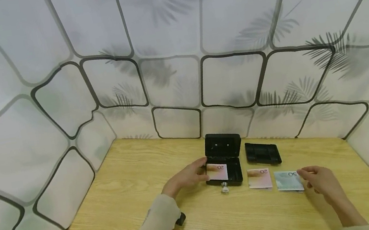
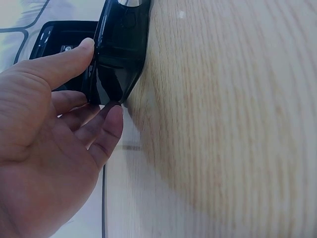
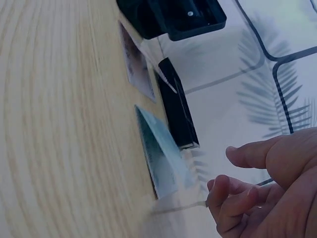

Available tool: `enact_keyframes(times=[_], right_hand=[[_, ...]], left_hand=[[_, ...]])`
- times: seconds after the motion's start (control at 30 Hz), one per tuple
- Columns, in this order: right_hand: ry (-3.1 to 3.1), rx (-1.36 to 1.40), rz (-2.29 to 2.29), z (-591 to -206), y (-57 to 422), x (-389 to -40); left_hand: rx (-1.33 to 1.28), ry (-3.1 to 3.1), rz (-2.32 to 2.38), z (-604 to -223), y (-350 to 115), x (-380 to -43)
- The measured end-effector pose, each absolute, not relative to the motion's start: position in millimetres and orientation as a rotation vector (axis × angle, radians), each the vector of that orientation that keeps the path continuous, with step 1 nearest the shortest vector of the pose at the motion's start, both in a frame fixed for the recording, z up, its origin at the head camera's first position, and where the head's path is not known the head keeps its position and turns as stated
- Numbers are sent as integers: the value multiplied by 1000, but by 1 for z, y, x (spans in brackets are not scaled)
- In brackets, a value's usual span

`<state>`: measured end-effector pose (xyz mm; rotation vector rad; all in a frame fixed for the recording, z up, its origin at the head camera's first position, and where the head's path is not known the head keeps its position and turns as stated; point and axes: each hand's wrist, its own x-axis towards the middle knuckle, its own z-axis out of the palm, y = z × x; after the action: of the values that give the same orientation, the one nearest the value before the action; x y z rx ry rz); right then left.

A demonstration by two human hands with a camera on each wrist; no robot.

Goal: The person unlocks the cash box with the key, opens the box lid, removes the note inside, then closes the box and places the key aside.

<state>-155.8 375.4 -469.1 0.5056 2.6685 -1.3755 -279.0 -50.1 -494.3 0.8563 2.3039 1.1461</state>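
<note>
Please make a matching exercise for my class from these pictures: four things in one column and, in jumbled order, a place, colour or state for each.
Column 1
1. Black box
2. 50 note
3. Left hand
4. Small silvery item

Column 2
A. At the left side of the box
B. Lid raised
C. At the front of the box
D. Blue-green

Pairs: 1-B, 2-D, 3-A, 4-C

Left hand (image 1: 187, 175) at left side of an open, hinged black box (image 1: 234, 169) holding one folded pink 20 banknote (image 1: 217, 172); right hand (image 1: 320, 181) at right edge of a folded pale-green 50 banknote (image 1: 288, 180); compartmented black rectangular tray (image 1: 263, 153) on the wood-grain counter (image 1: 123, 187), right of box.
</note>
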Motion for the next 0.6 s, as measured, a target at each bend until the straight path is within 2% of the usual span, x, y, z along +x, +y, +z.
enact_keyframes(times=[0.6], right_hand=[[2648, 309, -1482, -439, 319, -167]], left_hand=[[847, 2301, 1149, -497, -50, -281]])
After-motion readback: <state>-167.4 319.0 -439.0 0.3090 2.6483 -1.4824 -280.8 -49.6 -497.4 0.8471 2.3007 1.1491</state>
